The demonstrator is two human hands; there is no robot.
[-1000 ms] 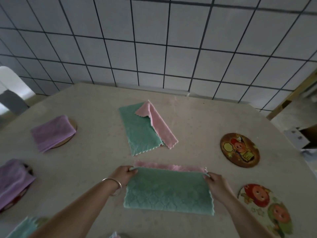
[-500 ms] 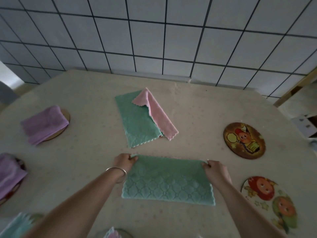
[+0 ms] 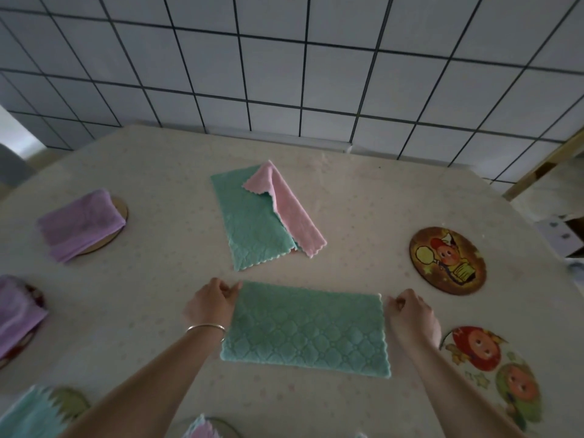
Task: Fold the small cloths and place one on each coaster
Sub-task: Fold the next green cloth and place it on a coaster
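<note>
Green cloth (image 3: 305,327) lies folded in half, flat on the surface (image 3: 158,279), lower centre of frame, quilted side up. Left hand (image 3: 210,303) pinches its far-left corner, fingers curled on the edge. Right hand (image 3: 412,314) sits at the far-right corner, fingers curled; cannot tell for sure whether they clamp the cloth or just touch it. Silver bangle (image 3: 205,327) on the left wrist.

Second cloth (image 3: 264,218), green with pink side flipped over along its right edge, lies unfolded-ish at centre, just beyond the one being handled, not touching it.

Coasters:
- upper left: wooden coaster (image 3: 118,213) carrying a folded purple cloth (image 3: 80,224)
- left edge: coaster mostly hidden under another purple cloth (image 3: 17,314)
- lower left corner: green coaster (image 3: 71,403) with a light green cloth (image 3: 30,417) partly on it
- bottom centre: pink-and-green cloth (image 3: 202,429), cut off by the frame
- right: dark cartoon coaster (image 3: 447,260), bare
- lower right: light cartoon coaster (image 3: 493,371), bare, just beside the right forearm

Tiled wall (image 3: 284,74) behind the surface.
</note>
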